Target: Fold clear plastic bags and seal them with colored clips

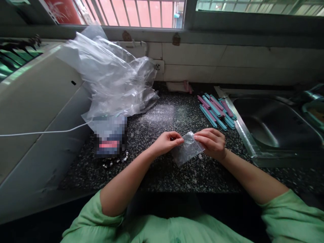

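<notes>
A small clear plastic bag (186, 152) is held just above the speckled black counter (162, 179). My left hand (168, 141) pinches its upper left edge between thumb and fingers. At the opposite upper corner, the fingers of my right hand (211, 141) are closed on the same bag. I cannot make out anything inside it. Beyond my right hand lies a loose pile of blue and purple bag clips (215, 109). A large heap of clear plastic bags (118, 81) stands to the left, behind my left hand.
A metal sink (268, 121) is set into the counter on the right. Small shiny pieces (124, 157) lie near a blurred-out object (111, 138) at left. A white cable (45, 132) crosses the pale panel. A flat packet (176, 86) lies by the tiled wall.
</notes>
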Tool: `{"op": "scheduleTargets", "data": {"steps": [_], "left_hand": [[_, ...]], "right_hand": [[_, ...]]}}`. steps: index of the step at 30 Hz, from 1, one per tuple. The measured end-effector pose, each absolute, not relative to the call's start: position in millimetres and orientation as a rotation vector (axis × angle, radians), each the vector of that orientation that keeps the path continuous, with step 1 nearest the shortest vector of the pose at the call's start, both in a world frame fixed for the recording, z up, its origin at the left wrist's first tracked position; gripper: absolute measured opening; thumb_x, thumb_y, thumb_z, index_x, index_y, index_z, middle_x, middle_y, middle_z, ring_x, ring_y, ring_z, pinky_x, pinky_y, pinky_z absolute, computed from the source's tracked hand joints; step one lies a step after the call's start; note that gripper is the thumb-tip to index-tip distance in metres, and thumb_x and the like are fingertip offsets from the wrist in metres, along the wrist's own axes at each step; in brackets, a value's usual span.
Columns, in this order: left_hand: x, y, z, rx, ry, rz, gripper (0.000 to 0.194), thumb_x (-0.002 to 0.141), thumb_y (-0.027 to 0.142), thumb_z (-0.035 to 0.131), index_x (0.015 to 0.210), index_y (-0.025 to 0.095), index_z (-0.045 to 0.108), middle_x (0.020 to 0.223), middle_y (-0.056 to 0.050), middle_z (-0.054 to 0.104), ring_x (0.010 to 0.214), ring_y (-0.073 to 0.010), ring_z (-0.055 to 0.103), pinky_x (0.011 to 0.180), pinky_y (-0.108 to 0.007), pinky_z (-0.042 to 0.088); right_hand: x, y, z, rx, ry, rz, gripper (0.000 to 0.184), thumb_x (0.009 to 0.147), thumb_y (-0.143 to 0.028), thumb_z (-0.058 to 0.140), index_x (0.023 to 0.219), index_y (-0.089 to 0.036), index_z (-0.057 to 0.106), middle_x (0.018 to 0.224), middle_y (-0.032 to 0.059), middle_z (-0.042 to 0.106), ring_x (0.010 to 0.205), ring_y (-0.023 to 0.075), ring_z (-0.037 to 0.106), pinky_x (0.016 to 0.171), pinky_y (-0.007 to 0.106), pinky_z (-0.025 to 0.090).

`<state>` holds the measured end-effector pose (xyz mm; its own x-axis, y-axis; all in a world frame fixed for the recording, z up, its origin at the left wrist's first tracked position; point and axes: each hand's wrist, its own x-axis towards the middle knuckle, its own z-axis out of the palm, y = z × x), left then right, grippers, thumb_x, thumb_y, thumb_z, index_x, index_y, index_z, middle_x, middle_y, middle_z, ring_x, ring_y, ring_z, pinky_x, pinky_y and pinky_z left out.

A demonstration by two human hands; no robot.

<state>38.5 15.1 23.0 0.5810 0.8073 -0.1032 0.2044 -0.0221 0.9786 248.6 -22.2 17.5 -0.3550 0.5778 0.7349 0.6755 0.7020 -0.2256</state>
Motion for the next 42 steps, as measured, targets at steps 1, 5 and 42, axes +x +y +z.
{"op": "scheduleTargets", "data": {"steps": [1,5,42], "left_hand": [[39.0,14.7,22.2,1.527,0.867,0.589,0.027,0.068,0.041,0.061,0.067,0.014,0.061,0.058,0.002,0.053,0.057,-0.0098,0.044,0.057,-0.024,0.034],[39.9,15.1,21.1,1.449,0.868,0.720,0.027,0.065,0.040,0.063,0.063,0.014,0.058,0.056,0.004,0.049,0.055,-0.0082,0.041,0.056,-0.023,0.033],[45.3,17.2,3.7,1.721,1.005,0.914,0.015,0.074,0.025,0.055,0.062,0.015,0.057,0.059,0.001,0.054,0.058,-0.0104,0.047,0.058,-0.023,0.037]], "right_hand": [[247.1,-21.7,17.1,-0.940,-2.045,-0.145,0.011,0.079,-0.023,0.059,0.080,-0.029,0.068,0.081,-0.0009,0.072,0.075,0.0153,0.064,0.071,0.032,0.052],[241.4,-18.1,14.6,-1.117,-1.814,0.165,0.014,0.083,-0.029,0.055,0.093,-0.023,0.064,0.082,0.0033,0.071,0.075,0.0157,0.064,0.071,0.032,0.051],[259.6,10.4,7.4,-1.436,-1.936,-0.015,0.023,0.085,-0.034,0.049,0.075,-0.019,0.063,0.069,0.0043,0.064,0.064,0.0158,0.057,0.062,0.027,0.042]]}}
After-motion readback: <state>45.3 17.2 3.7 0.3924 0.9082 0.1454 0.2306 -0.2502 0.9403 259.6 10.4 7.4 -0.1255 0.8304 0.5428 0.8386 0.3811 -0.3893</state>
